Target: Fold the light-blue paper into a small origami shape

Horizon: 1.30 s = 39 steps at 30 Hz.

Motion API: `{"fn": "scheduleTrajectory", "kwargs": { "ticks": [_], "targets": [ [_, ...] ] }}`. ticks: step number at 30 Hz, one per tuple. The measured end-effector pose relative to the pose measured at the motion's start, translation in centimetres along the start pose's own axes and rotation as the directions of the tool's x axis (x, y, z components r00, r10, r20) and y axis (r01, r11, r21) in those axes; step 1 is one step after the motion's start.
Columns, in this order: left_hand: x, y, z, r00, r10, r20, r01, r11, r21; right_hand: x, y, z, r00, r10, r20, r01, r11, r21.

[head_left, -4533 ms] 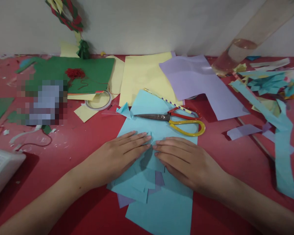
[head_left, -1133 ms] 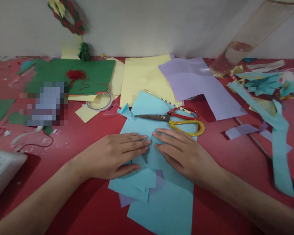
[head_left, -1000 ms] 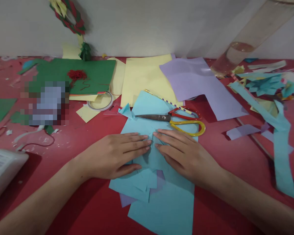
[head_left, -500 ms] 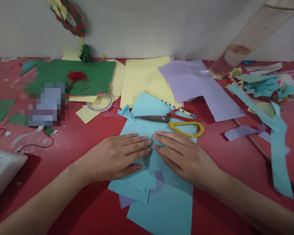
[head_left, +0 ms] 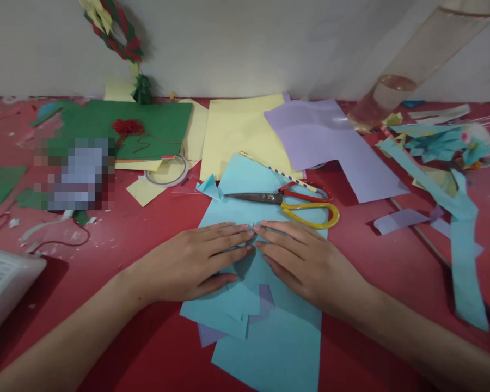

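Observation:
My left hand (head_left: 196,258) and my right hand (head_left: 306,261) lie flat, fingers stretched out, on a small piece of light blue paper (head_left: 249,267). Their fingertips meet over its middle and press it down. The piece rests on a larger light blue sheet (head_left: 269,348) with a purple scrap (head_left: 206,335) peeking from under it. Just beyond my fingers lie scissors (head_left: 294,202) with a red and a yellow handle, blades pointing left, and a dotted pencil (head_left: 277,171) beside them.
On the red table (head_left: 147,234) lie yellow sheets (head_left: 240,130), a purple sheet (head_left: 330,147), green paper (head_left: 147,122) with red yarn, a tape roll (head_left: 166,174) and a white bottle (head_left: 4,288) at left. Blue strips (head_left: 465,261) and scraps pile at right. A clear tube (head_left: 412,60) leans on the wall.
My right hand has slid a little toward the far side since the earliest frame, fingers angling left. Both hands stay pressed on the blue piece; otherwise nothing has shifted.

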State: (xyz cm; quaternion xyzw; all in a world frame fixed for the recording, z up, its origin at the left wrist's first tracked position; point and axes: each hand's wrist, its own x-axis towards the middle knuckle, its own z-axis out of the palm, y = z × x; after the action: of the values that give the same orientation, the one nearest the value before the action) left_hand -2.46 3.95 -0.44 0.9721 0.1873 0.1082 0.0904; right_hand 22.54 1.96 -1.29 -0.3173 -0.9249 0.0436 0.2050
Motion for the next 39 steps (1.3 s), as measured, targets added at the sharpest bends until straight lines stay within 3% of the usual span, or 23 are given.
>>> {"fn": "scheduleTrajectory", "kwargs": {
  "ticks": [34, 39],
  "targets": [
    [-0.06, -0.10, -0.02, 0.998, -0.040, 0.047, 0.043, 0.997, -0.064, 0.24, -0.13, 0.39, 0.998, 0.020, 0.055, -0.020, 1.000, -0.001],
    [0.06, -0.15, 0.14, 1.000, -0.024, 0.007, 0.024, 0.998, -0.057, 0.22, -0.07, 0.48, 0.998, 0.022, 0.053, -0.022, 1.000, -0.003]
  ]
}}
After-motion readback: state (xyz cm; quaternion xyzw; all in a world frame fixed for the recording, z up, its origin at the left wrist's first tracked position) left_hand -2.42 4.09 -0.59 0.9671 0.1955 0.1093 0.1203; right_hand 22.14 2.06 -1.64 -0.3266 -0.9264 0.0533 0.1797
